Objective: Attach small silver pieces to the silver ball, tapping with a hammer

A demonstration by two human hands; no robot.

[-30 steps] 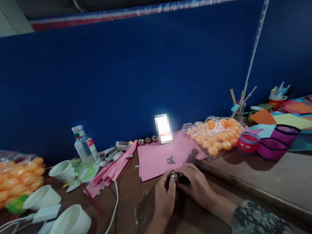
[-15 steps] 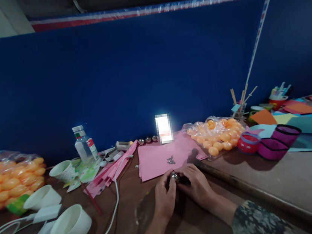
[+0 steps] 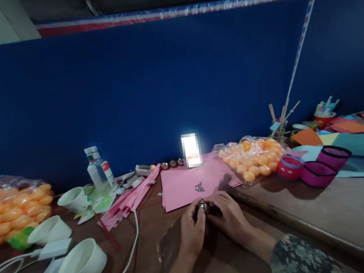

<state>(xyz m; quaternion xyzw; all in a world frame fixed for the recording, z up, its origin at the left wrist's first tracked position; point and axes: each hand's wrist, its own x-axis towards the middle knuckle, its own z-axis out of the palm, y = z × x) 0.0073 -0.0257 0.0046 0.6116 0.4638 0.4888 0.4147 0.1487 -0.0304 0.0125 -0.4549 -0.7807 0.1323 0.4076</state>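
A shiny metal ball (image 3: 204, 207) sits between my two hands, just in front of the pink paper. My left hand (image 3: 192, 226) grips its left side with thumb and fingers. From the right, the fingertips of my right hand (image 3: 228, 212) close on the same ball. A small heap of tiny metal pieces (image 3: 199, 187), too small to name, lies on the pink paper sheets (image 3: 178, 190) beyond my hands. Farther back, several similar metal balls (image 3: 172, 163) stand in a row.
A hammer (image 3: 278, 215) lies diagonally right of my hands. Bags of orange balls (image 3: 254, 156) rest at both sides. Paper cups (image 3: 81, 260), a white cable (image 3: 133, 244), a bottle (image 3: 99, 169) and pink strips (image 3: 130, 200) occupy the left. Purple cups (image 3: 319, 172) stand right.
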